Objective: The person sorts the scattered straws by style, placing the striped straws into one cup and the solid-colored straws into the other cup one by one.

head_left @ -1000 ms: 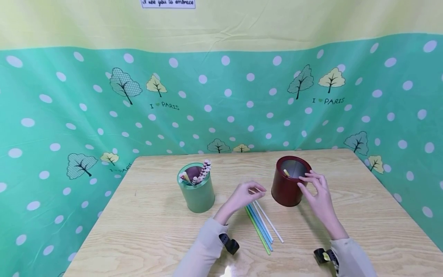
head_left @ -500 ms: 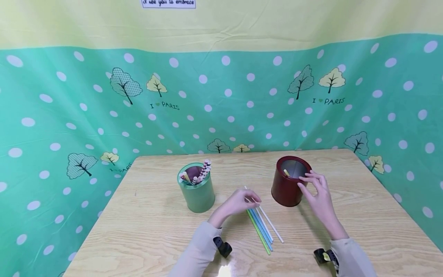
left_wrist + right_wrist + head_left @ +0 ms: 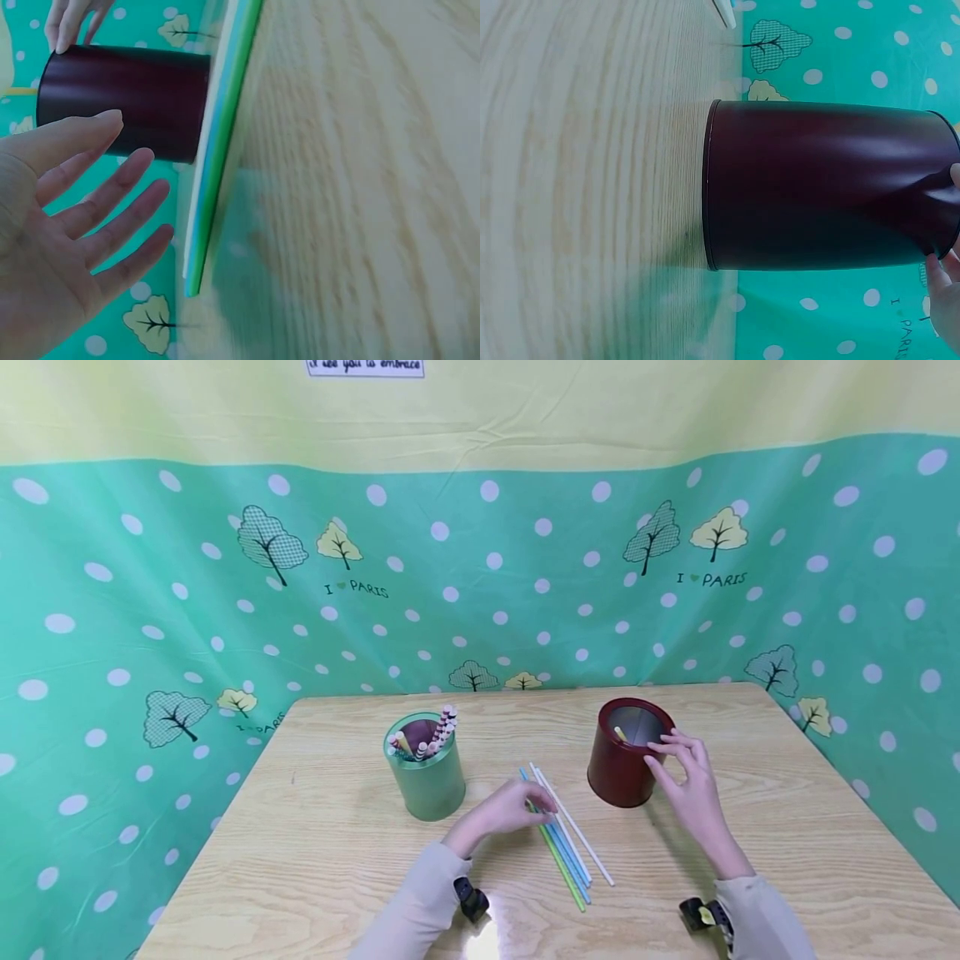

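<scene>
A small bunch of thin straws, green, blue and white, lies on the table. My left hand is just over their left side near the far ends. Its fingers are loosely spread, with nothing between them in the left wrist view. To the right stands an upright dark red can with a short yellow stick showing inside. My right hand holds this can at its right rim, thumb low on the outer wall and fingertips at the top edge. In the right wrist view the can hides most of that hand.
A green can stands at the left, holding several patterned, mostly pink-and-white sticks and a yellowish one. A wooden table carries everything. Behind it hangs a green dotted curtain printed with trees.
My left hand has drawn back left and nearer the body, uncovering the straws' far ends. The right hand and both cans have stayed put.
</scene>
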The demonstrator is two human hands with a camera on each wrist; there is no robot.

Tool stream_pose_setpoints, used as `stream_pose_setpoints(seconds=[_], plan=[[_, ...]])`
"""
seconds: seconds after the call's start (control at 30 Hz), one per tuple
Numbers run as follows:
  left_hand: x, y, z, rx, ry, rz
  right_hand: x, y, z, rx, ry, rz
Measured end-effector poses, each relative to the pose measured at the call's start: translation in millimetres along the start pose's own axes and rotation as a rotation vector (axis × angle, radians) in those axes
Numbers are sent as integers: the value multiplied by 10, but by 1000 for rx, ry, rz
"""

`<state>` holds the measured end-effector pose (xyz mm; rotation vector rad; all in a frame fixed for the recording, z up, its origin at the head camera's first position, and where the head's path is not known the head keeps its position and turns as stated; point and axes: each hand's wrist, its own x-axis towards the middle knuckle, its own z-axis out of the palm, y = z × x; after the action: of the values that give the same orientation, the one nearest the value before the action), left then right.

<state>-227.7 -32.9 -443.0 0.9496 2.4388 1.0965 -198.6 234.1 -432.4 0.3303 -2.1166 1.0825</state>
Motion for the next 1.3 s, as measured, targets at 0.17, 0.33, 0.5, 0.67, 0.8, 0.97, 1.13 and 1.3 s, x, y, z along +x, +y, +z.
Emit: stream_pose_setpoints(seconds=[0.17, 0.33, 0.5, 0.67, 0.8, 0.97, 1.13, 1.3], plan=[[-26, -35, 13, 30, -26, 5, -3, 5, -1, 1, 2, 1], [-35, -76, 24, 69, -57, 60, -6, 7, -4, -2, 2, 9], [-47, -89, 30, 139, -75, 79, 0, 4, -3, -2, 6, 3], [-48, -90, 40, 207, -86, 90, 3, -3, -2, 3, 1, 6], [-45, -89, 46, 234, -96, 85, 2, -7, 1, 1, -6, 19], [-37, -100, 56, 262, -104, 93, -1, -2, 3, -1, -6, 29], [-28, -118, 71, 294, -110, 111, -3, 0, 4, -6, -6, 34], [-22, -123, 83, 320, -120, 129, -2, -3, 2, -6, -6, 31]])
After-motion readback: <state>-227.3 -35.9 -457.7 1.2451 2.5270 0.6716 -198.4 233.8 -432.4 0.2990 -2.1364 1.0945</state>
